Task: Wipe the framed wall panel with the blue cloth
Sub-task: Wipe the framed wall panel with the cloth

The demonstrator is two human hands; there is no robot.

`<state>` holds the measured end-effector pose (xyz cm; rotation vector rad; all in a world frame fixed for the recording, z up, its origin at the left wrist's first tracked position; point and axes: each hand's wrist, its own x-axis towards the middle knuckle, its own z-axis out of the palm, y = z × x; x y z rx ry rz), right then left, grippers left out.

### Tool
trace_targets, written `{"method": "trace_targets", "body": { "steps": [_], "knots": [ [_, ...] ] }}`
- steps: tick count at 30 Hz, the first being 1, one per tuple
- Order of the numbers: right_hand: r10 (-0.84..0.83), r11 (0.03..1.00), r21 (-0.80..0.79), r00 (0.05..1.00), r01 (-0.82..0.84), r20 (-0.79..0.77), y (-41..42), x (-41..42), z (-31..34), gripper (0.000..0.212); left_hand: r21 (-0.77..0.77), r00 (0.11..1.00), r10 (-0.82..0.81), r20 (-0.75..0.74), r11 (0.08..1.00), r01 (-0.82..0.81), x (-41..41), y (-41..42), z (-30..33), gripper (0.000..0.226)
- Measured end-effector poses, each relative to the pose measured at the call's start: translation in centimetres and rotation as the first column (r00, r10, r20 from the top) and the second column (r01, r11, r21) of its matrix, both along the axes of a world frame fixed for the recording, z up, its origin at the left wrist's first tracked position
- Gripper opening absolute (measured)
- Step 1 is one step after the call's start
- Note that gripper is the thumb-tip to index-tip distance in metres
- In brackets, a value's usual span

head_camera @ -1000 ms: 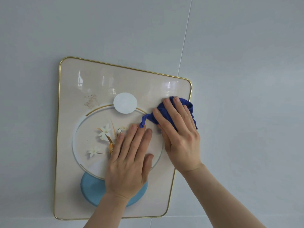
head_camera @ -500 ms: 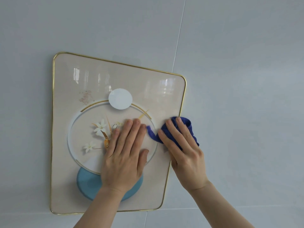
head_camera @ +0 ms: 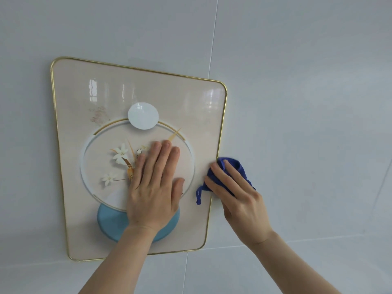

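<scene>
Right now the framed wall panel (head_camera: 135, 98) is hanging on a pale grey tiled wall (head_camera: 297, 81), filling the left and centre of the frame, its thin gold frame (head_camera: 221, 128) running around rounded corners. Its glossy beige face is showing a printed ring with white flowers (head_camera: 121, 154), a white disc (head_camera: 143, 116) above the ring and a blue disc (head_camera: 110, 221) below it.

The left hand (head_camera: 153, 187) is lying flat against the panel just below centre, palm to the surface, fingers straight and held together, thumb out to the right; its grip is spread and holding nothing.

The right hand (head_camera: 239, 198) is sitting at the centre right of the frame, pressing the blue cloth (head_camera: 233, 164) against the panel's right edge. Here the grip is half-curled over the bunched cloth, fingers pinning it down from above rather than closing fully round it. The cloth is straddling the gold frame, partly on the panel and partly on the bare wall, with a loose tail (head_camera: 199, 196) hanging down over the beige face to the left of the fingers. Both forearms are reaching up from the bottom of the frame.
</scene>
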<state>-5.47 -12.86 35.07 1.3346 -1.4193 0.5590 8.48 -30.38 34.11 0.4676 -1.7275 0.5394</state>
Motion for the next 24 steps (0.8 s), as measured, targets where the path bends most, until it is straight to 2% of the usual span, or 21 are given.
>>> {"method": "trace_targets", "body": {
  "steps": [5,9,11,14,15,17,19,22,24],
  "knots": [
    [-0.030,0.998,0.053,0.982,0.021,0.189,2.5,1.0,-0.6,0.056,0.054,0.997,-0.075,0.007,0.996,0.075,0.7,0.6,0.5,0.061],
    [0.014,0.995,-0.097,0.904,0.031,0.428,4.5,1.7,0.1,0.042,0.107,0.992,-0.105,0.063,0.989,0.098,2.0,1.6,1.2,0.063],
    [0.106,0.987,-0.159,0.778,-0.007,0.619,4.7,2.5,1.3,0.039,0.150,0.987,-0.131,0.089,0.982,0.116,2.9,2.2,1.7,0.062],
    [0.271,0.963,-0.242,0.422,-0.121,0.865,4.3,4.6,4.4,0.040,0.171,0.963,-0.249,0.100,0.958,0.229,4.7,2.8,3.0,0.052],
    [0.331,0.943,-0.296,0.315,-0.155,0.889,4.1,5.6,5.7,0.040,0.154,0.955,-0.284,0.082,0.951,0.270,5.5,2.8,3.6,0.046],
    [0.446,0.887,-0.411,0.163,-0.209,0.880,3.6,7.9,8.3,0.033,0.111,0.950,-0.313,0.000,0.944,0.312,7.6,2.5,5.4,0.038],
    [0.549,0.816,-0.517,0.071,-0.258,0.833,2.4,10.2,10.6,0.028,0.102,0.946,-0.302,-0.117,0.944,0.314,10.0,1.6,7.5,0.039],
    [0.664,0.729,-0.621,0.076,-0.288,0.744,-0.8,12.6,13.0,0.026,0.133,0.947,-0.248,-0.204,0.951,0.278,13.3,-1.0,9.9,0.058],
    [0.709,0.699,-0.645,0.179,-0.309,0.682,-3.4,14.2,14.3,0.028,0.150,0.963,-0.194,-0.186,0.963,0.223,14.9,-3.3,10.8,0.075]
  ]
}}
